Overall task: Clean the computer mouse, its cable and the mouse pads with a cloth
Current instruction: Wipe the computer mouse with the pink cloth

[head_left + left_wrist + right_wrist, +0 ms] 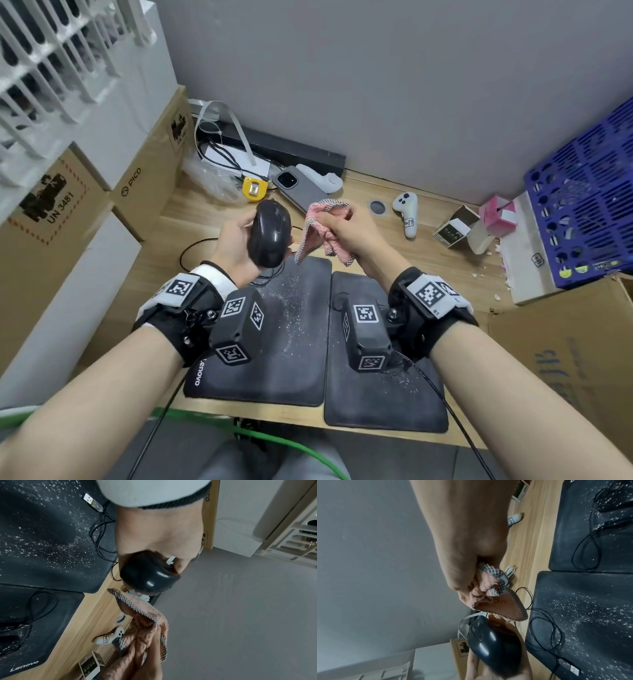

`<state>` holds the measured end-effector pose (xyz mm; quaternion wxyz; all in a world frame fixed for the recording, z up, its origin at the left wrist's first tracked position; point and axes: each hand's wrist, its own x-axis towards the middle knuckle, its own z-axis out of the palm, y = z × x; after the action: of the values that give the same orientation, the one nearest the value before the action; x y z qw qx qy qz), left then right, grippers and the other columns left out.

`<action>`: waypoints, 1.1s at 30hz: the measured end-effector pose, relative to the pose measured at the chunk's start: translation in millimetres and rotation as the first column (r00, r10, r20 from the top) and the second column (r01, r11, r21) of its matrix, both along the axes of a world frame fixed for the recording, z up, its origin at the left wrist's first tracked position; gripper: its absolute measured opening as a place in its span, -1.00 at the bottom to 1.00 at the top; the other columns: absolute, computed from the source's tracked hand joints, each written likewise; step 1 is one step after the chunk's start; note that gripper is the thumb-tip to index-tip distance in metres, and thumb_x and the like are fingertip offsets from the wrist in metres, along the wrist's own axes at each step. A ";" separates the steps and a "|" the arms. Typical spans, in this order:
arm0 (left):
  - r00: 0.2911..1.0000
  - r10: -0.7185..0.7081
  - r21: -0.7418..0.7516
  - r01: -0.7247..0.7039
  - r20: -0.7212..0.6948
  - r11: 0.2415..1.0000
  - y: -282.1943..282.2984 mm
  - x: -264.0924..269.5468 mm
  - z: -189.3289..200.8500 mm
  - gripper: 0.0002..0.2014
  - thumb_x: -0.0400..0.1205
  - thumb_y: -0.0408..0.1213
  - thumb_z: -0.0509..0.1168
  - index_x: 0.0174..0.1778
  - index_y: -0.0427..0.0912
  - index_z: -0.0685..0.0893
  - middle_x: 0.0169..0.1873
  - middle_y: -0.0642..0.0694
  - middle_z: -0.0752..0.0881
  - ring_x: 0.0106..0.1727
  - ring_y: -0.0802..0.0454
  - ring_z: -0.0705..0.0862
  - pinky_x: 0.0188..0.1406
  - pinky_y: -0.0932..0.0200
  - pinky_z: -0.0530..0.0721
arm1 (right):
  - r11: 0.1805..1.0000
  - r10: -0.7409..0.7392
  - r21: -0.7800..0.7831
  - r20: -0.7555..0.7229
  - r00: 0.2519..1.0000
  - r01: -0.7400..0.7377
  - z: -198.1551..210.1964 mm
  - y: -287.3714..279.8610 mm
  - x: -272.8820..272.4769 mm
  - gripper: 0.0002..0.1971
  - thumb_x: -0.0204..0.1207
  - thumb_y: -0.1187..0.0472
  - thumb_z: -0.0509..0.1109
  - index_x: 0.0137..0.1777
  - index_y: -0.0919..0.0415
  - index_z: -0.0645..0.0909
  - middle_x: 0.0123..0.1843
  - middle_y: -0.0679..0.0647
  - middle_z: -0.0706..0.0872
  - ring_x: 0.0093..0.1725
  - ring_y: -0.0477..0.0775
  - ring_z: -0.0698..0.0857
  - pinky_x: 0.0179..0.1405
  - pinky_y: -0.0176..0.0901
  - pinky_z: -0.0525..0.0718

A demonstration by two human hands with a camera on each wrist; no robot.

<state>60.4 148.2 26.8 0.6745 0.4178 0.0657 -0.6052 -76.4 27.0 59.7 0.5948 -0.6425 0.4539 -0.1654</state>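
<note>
Counts on the desk (pixel 394 192)

Two black mouse pads (pixel 294 329); one black mouse (pixel 269 233) with one cable (pixel 191 246); one pink cloth (pixel 322 226); two hands (pixel 233 240); one phone (pixel 298 188); one white controller (pixel 407 212); one blue crate (pixel 589 198).

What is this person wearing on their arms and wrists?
Both forearms are bare. Each wrist carries a black strap with a white band printed with a black-and-white square code, and a dark grey camera box bearing similar codes. Thin black cables trail from the boxes. The left wrist also shows a white cuff edged in black.

Even, soft indoor light, faint shadows; glossy glints on the mouse (pixel 269 233); wrist views dimmer, slightly blurred, edges bowed.
</note>
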 end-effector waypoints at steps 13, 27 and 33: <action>0.990 0.062 0.082 -0.073 0.125 0.994 -7.6 -0.2 -10.4 -0.58 0.57 0.22 0.21 -0.04 -0.10 0.62 -0.28 -0.07 0.60 -0.28 0.02 0.59 -0.22 0.13 0.56 | 0.946 0.322 0.026 0.042 0.946 -0.323 3.1 52.3 -3.5 -0.85 0.51 0.30 0.50 -0.08 0.04 0.63 -0.24 0.00 0.75 -0.47 -0.10 0.65 -0.45 -0.23 0.60; 0.878 -0.202 0.306 0.067 0.435 0.950 2.1 -25.3 2.5 -0.52 0.60 0.22 0.21 0.05 -0.14 0.71 -0.15 -0.14 0.82 -0.15 -0.11 0.78 -0.02 0.03 0.74 | 0.995 -0.031 -0.102 -0.093 0.995 0.021 -4.6 29.7 12.6 -0.85 0.50 0.20 0.50 -0.06 0.24 0.61 -0.14 0.11 0.74 -0.13 0.02 0.71 -0.08 -0.05 0.68; 0.923 -0.268 0.080 0.256 0.277 0.963 10.7 -28.5 22.4 -0.46 0.69 0.18 0.12 0.16 -0.25 0.70 -0.09 -0.26 0.76 -0.24 -0.14 0.71 -0.08 -0.01 0.72 | 0.982 -0.168 -0.093 -0.051 0.984 0.163 -0.6 8.5 11.3 -0.91 0.49 0.19 0.46 -0.06 0.07 0.61 -0.07 0.17 0.78 -0.34 0.10 0.67 -0.36 0.02 0.64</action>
<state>32.0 158.9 49.3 0.5809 0.5198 -0.0759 -0.6217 -65.1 35.5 59.1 0.5366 -0.6327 0.5152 -0.2154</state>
